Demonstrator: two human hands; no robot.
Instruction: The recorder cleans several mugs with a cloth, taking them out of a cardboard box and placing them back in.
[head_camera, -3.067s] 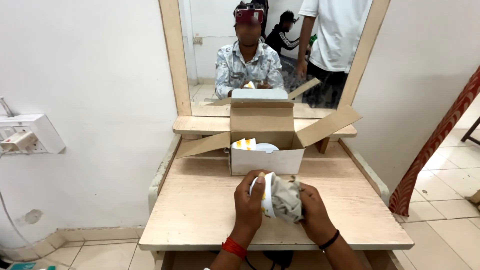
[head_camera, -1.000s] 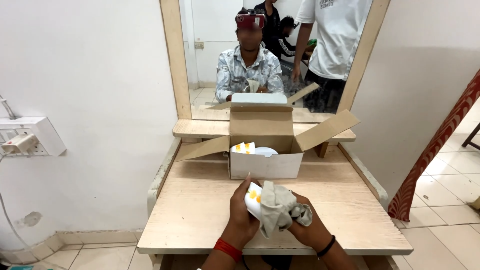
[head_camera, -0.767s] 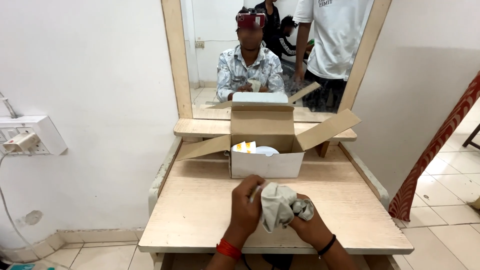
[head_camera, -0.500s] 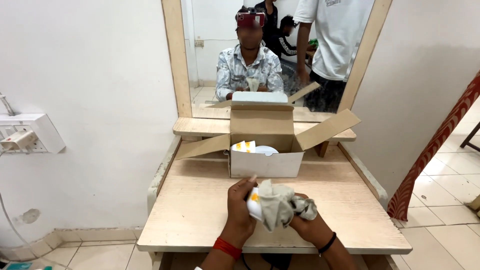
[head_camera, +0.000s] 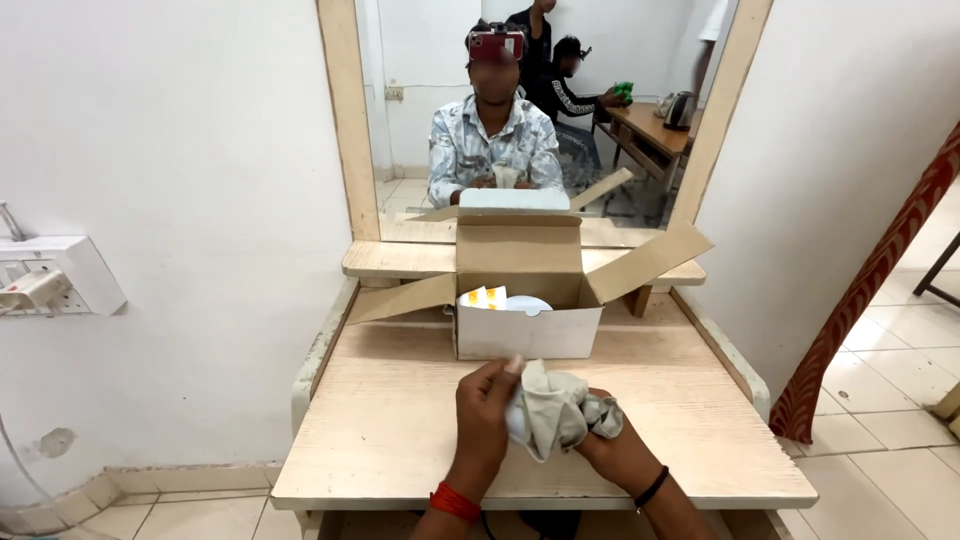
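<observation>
Low over the front of the wooden table (head_camera: 380, 430), my left hand (head_camera: 482, 410) grips a small white object, mostly hidden under a crumpled grey-beige cloth (head_camera: 560, 415). My right hand (head_camera: 615, 455) holds the cloth from below and presses it around the object. Just beyond my hands stands an open cardboard box (head_camera: 525, 285) with its flaps spread. Inside it lie a white round item (head_camera: 527, 304) and small white-and-yellow packets (head_camera: 480, 297).
A mirror (head_camera: 540, 110) in a wooden frame stands behind the box, with a narrow shelf (head_camera: 400, 258) below it. It reflects me and other people at a desk behind. A white socket panel (head_camera: 60, 280) hangs on the left wall. A red patterned curtain (head_camera: 870, 300) hangs at the right.
The cloth now covers the white object almost fully; its yellow-marked part no longer shows. My hands have turned the bundle slightly while staying in front of the box.
</observation>
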